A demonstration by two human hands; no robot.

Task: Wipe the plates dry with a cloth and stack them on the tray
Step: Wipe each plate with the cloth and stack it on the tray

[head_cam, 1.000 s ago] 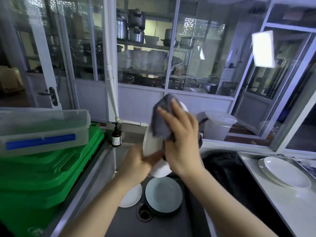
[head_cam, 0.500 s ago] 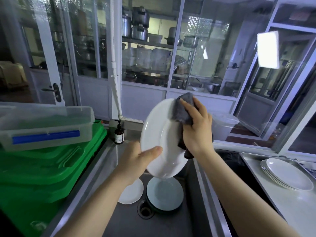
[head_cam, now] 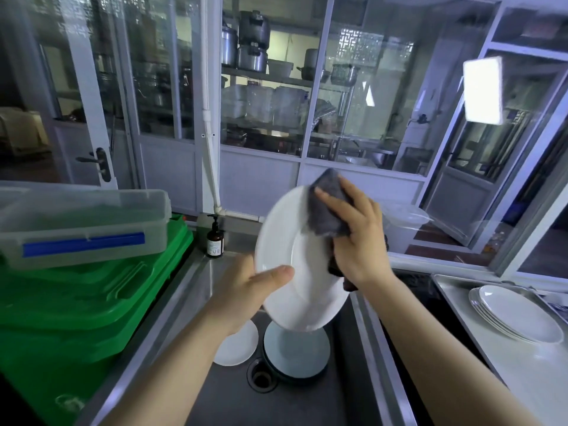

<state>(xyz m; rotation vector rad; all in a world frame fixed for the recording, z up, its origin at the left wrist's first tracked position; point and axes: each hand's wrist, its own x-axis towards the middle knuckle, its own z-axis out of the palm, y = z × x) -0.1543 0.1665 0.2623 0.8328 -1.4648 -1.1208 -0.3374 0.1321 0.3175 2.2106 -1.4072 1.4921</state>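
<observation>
Fingers [head_cam: 335, 201] of right hand [head_cam: 356, 241] spread flat over grey cloth [head_cam: 327, 210], pressing it against upper right face of white plate [head_cam: 295, 265]. Cloth's loose end hanging below palm, at plate's right edge. Left hand [head_cam: 246, 290] gripping plate's lower left rim, thumb [head_cam: 276, 273] laid across front face, other fingers hidden behind. Plate held tilted, nearly upright, above steel sink [head_cam: 307, 404]. Under plate, in sink: pale blue-grey plate [head_cam: 295, 352] on darker dishes just beside drain [head_cam: 261, 378], small white plate [head_cam: 236, 345] to its left. Right of sink, well apart from held plate: metal tray [head_cam: 455, 287] with stack of white plates [head_cam: 516, 315]. Left of sink: green crates [head_cam: 86, 302] with clear lidded box [head_cam: 83, 222] on top. Brown pump bottle [head_cam: 214, 238] at sink's far left corner.
</observation>
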